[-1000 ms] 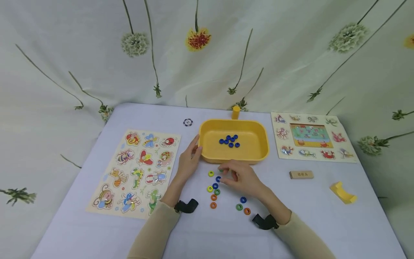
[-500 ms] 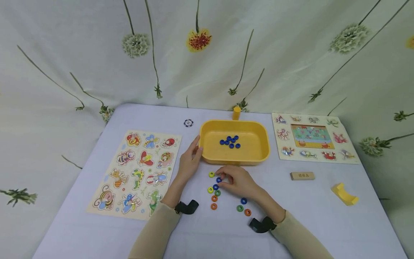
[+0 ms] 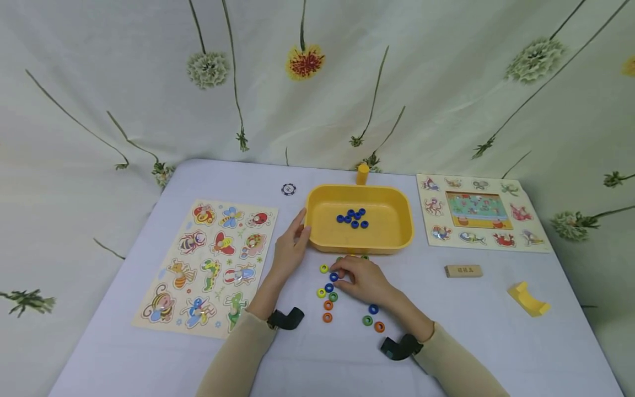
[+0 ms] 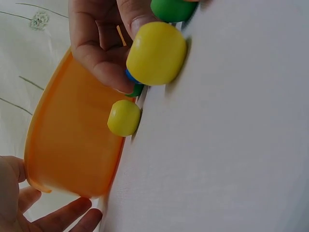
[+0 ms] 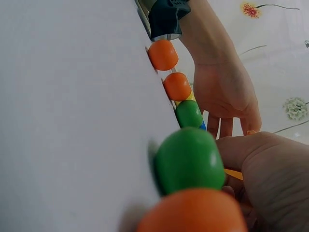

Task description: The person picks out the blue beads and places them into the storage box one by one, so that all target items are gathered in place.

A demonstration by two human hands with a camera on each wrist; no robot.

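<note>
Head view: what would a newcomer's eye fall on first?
Probably the yellow tray in the middle, with blue beads inside and the left hand touching its left side. Next, the right hand, its fingers curled round a blue bead near the tray. Printed flowers stand out on the cloth behind.

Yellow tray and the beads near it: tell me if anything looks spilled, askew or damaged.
Nothing stands out. The yellow tray sits upright with only blue beads inside; mixed-colour beads lie in front on the table.

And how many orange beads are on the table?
3: one orange bead and another below-left of the right hand, a third near the right wrist camera. That hand may hide others.
</note>
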